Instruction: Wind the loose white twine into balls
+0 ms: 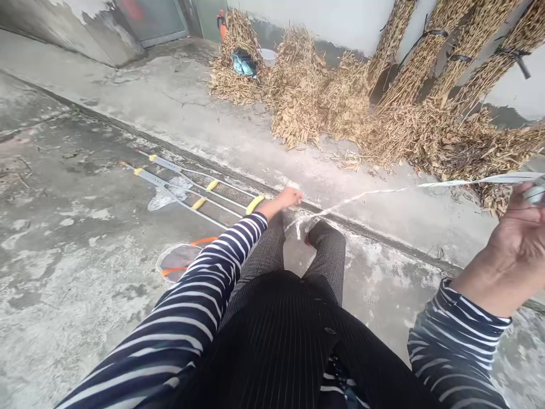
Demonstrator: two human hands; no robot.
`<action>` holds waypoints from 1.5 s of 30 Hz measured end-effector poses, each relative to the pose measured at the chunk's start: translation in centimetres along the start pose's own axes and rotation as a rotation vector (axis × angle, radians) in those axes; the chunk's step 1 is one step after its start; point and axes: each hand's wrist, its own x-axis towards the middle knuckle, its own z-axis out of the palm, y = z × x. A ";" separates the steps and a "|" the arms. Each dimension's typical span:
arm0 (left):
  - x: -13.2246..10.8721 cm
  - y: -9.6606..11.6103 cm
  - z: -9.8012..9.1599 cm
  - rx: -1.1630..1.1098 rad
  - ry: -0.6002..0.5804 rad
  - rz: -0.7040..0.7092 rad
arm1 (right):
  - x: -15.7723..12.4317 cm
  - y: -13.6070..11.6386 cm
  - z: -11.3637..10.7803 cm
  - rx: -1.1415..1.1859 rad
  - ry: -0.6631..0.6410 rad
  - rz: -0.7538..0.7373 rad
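Left hand (pixel 290 198) is stretched far down, past the knees, with the fingers curled into a tight fist. The frayed low end of the white string (pixel 409 188) sits just beneath that fist, next to a shoe (pixel 315 230). I can't tell whether the strand actually runs inside the fist.

From there the string climbs taut and slanting to the right, crossing above the ground (pixel 63 255). It meets the right hand (pixel 517 241), raised high at the frame's edge. We see the back of that hand, fingers bent round the string, though the tips are cut off by the edge.

Left of the legs, poles (pixel 187 190) with yellow grips lie flat, and nearer lies a net (pixel 176 260) with an orange rim. Beyond them, dried bundles (pixel 306 96) are heaped and leaning against the wall (pixel 340 20).
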 end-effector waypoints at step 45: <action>-0.8 -1.5 3.2 0.026 -0.153 -0.139 | -2.5 7.8 5.7 0.048 -0.280 0.337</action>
